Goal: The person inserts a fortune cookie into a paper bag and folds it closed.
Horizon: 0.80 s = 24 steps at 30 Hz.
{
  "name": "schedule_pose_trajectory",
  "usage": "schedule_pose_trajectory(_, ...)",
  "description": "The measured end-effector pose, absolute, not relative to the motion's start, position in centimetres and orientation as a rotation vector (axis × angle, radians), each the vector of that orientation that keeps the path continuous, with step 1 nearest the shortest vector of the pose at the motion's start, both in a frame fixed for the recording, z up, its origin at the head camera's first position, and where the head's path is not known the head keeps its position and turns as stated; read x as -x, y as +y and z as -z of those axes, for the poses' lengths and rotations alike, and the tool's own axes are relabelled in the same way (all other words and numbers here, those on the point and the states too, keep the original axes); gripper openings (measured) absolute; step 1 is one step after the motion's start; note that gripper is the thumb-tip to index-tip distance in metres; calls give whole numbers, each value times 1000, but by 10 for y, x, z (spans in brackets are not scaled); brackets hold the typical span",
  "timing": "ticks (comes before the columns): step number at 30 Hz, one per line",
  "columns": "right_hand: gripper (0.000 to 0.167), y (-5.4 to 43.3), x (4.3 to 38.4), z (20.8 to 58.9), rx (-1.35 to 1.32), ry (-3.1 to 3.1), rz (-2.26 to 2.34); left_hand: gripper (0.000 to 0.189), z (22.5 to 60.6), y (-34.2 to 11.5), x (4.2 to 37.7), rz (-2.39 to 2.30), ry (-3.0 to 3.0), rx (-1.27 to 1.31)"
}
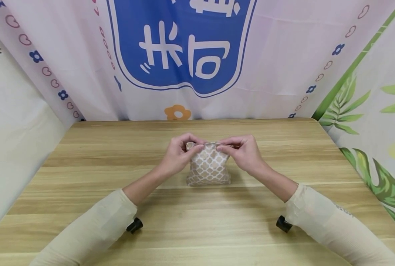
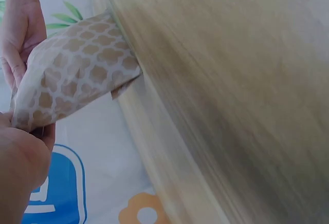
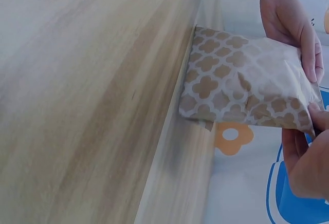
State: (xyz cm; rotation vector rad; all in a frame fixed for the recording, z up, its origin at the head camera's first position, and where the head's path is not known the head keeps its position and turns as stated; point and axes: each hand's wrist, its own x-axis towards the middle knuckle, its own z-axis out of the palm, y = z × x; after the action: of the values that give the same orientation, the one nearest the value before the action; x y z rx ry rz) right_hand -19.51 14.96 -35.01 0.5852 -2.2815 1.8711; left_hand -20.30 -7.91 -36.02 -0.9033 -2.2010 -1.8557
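A small tan paper bag (image 1: 209,166) with a white lattice pattern stands upright on the wooden table. Its top edge is pinched at the left corner by my left hand (image 1: 181,153), thumb in front and fingers behind. At the right corner my right hand (image 1: 245,151) pinches the same edge in the same way. In the left wrist view the patterned bag (image 2: 77,72) bulges a little, its bottom on the table. The right wrist view shows creases across the front of the bag (image 3: 241,80). Whatever is inside the bag is hidden.
The wood-grain table (image 1: 117,147) reaches back to a white curtain (image 1: 277,74) with a blue printed panel (image 1: 181,79). A leaf-patterned cloth (image 1: 377,122) hangs along the right side. Black wrist devices (image 1: 284,224) stick out below both sleeves.
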Motion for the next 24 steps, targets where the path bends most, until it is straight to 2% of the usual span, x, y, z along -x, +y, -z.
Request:
schedule_pose_trajectory(7, 13, 151, 196, 350, -552, -2276, -1854, 16, 356, -86, 202, 1889, -2266, 817)
schedule_pose_trajectory(24, 13, 153, 198, 353, -578, -2263, -1899, 16, 354, -85, 200, 1911, -2291, 703)
